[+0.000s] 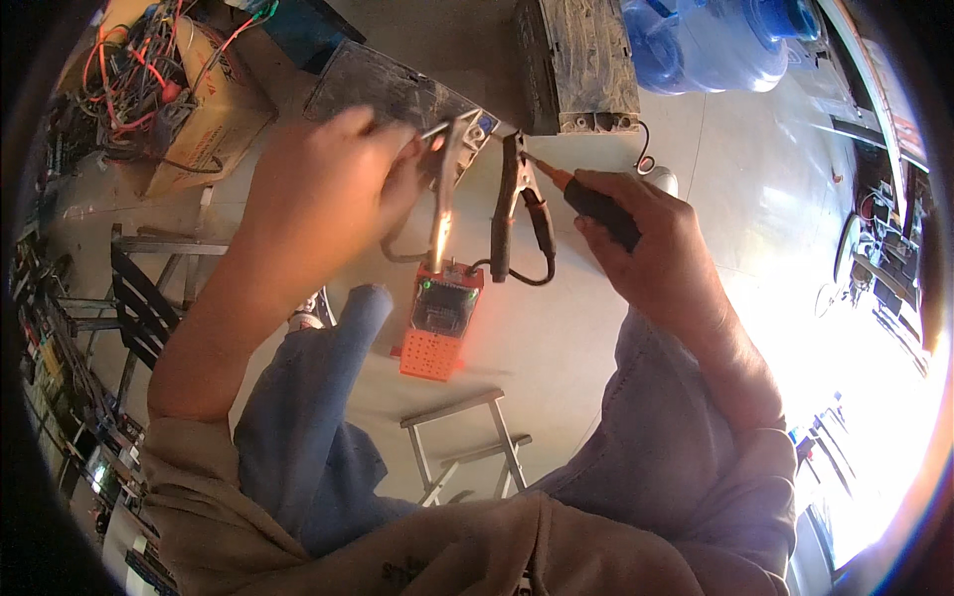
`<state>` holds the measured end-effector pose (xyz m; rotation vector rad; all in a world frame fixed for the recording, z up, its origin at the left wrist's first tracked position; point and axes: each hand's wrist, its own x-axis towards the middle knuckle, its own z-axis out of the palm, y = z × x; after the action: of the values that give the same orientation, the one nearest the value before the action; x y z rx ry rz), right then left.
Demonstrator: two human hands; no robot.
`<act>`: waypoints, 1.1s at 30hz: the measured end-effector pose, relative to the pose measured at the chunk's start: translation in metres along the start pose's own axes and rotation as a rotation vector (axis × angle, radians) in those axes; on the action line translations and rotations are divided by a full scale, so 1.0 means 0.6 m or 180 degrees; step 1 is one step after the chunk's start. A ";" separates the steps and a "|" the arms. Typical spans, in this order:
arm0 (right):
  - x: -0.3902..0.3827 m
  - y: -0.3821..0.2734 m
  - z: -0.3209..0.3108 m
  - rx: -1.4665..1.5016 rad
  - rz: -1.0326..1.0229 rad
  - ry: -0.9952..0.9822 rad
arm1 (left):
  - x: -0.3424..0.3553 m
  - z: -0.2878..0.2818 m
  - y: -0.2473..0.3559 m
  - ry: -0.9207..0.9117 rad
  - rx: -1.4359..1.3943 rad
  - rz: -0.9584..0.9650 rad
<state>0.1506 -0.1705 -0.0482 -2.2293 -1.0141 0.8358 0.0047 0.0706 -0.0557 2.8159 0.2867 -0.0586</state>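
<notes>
Right hand is wrapped snugly round a screwdriver with a black handle and orange collar, its thin shaft angled at the right clamp. The left hand is motion-blurred beside the left clamp, so from my end I can't tell what those fingers pinch, if anything. Steering this remotely, I'd steady the wrist, press lightly and keep the shaft from bridging both clamps, since a slip could short something. I'd also aim for bare metal; grime probably spoils contact. As for the battery, it's at top centre, blackish and pretty dusty, with a blue patch at the corner near the left clamp's upper end. Orange tester sits below the clamps, green showing on its screen.
</notes>
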 end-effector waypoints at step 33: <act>-0.018 -0.013 0.005 -0.0170 0.0200 -0.0307 | -0.117 0.032 -0.006 0.0251 -0.0953 -0.0177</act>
<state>0.1393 -0.1742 -0.0413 -2.2954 -1.0261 0.9624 -0.0652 0.0547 -0.0700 2.5164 0.3596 0.0771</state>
